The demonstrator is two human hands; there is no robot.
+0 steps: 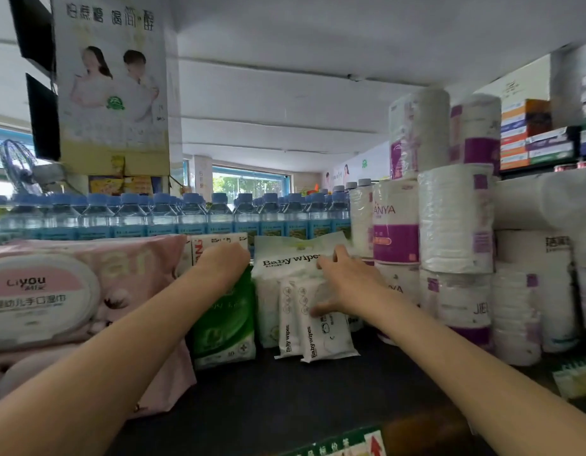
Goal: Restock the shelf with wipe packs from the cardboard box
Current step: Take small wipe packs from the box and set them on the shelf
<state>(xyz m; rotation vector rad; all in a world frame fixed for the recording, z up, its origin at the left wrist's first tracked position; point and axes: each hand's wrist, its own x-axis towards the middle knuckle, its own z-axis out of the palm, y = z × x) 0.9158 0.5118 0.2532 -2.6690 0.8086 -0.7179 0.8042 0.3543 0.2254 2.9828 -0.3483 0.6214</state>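
Head view: a dark shelf (pixel 285 399) runs across the bottom of a shop interior, under a white ceiling, with a window (pixel 249 184) at the far end and a tall poster (pixel 110 83) hanging upper left. A fan (pixel 17 166) sits at the far left. Behind the shelf stands a long row of water bottles (pixel 173 212) with blue caps, too many and too overlapped to count. On the right are stacked toilet-paper packs (pixel 456 218), at least six showing. On the left lie two pink wipe packs (pixel 71 291), stacked flat, the upper one with a round white lid facing the camera. Beside them a green wipe pack (pixel 226 324) stands upright.

In the middle stands a white bundle bag (pixel 285 258) printed "Baby wipes", upright at the back of the shelf. In front of it two small Baby wipes packs (pixel 314 327) stand on end, long axis vertical, lettering running up the front, leaning slightly back against the bag and touching each other.

The left hand (pixel 226 258) reaches behind the green pack's top; its fingers are hidden, so I cannot tell its grip. The right hand (pixel 347 281) rests with fingers spread on the bag's front, thumb touching the top of the right-hand small pack, its grip apart.
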